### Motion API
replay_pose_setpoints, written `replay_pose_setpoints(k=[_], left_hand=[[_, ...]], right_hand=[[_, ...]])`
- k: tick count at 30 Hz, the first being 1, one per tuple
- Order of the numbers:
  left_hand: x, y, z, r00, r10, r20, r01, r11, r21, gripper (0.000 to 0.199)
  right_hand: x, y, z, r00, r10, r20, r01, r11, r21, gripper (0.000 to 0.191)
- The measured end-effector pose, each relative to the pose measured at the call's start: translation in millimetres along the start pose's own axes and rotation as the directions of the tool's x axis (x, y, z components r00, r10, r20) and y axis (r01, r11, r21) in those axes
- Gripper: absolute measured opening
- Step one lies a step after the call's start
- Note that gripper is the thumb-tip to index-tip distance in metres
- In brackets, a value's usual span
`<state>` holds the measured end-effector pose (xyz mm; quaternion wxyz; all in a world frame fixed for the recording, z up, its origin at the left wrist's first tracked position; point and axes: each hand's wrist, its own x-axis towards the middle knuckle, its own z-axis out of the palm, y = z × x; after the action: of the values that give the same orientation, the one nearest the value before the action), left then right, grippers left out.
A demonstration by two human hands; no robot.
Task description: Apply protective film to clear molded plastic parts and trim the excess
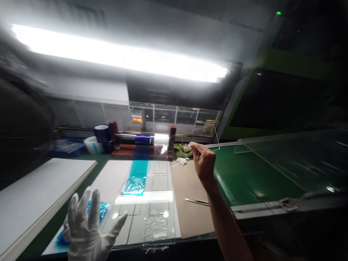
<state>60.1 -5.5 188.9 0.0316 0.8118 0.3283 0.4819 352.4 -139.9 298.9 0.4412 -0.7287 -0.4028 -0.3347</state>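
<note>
Left hand: your gloved left hand (88, 232) is released, fingers spread, over the white sheet's lower left, by the crinkled blue film (102, 211).
Right hand: your bare right hand (204, 161) is raised with its fingertips pinched together; blur hides whether they grip anything.
Blue strip: the blue strip (139, 168) runs from the blue roll (143, 139) onto the white sheet (115, 172).
White roll: the white roll (161, 139) sits beside the blue roll.
Tweezers: the tweezers (197, 202) lie on the brown board (187, 185), near your right forearm.
</note>
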Motion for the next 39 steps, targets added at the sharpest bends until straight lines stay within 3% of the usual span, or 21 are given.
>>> replay_pose_setpoints(k=[3,6,10,15,21,27,34,39], left_hand=[[37.6,1.3,-54.4,0.976,0.053,-0.211,-0.053,0.999,0.002,0.072],[55.5,2.7,-107.6,0.974,-0.095,-0.205,0.068,0.989,-0.133,0.062],[61.7,5.5,-165.7,0.97,-0.187,-0.154,0.14,0.952,-0.272,0.052],[62.8,7.2,-208.0,0.943,-0.25,-0.221,0.175,0.934,-0.311,0.048],[52.3,3.5,-230.4,0.927,-0.308,-0.213,0.218,0.907,-0.36,0.048],[40.5,-1.8,-235.0,0.911,-0.38,-0.161,0.282,0.858,-0.429,0.049],[49.8,1.6,-236.1,0.934,-0.316,-0.166,0.21,0.863,-0.46,0.049],[59.2,4.3,-231.8,0.934,-0.247,-0.258,0.122,0.899,-0.42,0.045]], right_hand=[[19.9,-87.2,9.0,0.989,-0.066,-0.129,0.088,0.981,0.173,0.028],[26.2,-153.6,10.0,0.969,-0.104,-0.224,0.172,0.937,0.305,0.024],[21.4,-216.8,9.5,0.948,-0.1,-0.302,0.233,0.865,0.444,0.022],[11.8,-270.6,4.8,0.929,-0.123,-0.349,0.3,0.802,0.517,0.021],[2.7,-306.4,-1.8,0.899,-0.203,-0.387,0.393,0.762,0.515,0.017],[-6.5,-320.9,-2.9,0.887,-0.237,-0.396,0.43,0.735,0.524,0.016],[-1.7,-321.5,-12.2,0.851,-0.235,-0.469,0.469,0.741,0.481,0.013],[-4.5,-317.7,-21.4,0.822,-0.202,-0.533,0.486,0.737,0.47,0.012]])
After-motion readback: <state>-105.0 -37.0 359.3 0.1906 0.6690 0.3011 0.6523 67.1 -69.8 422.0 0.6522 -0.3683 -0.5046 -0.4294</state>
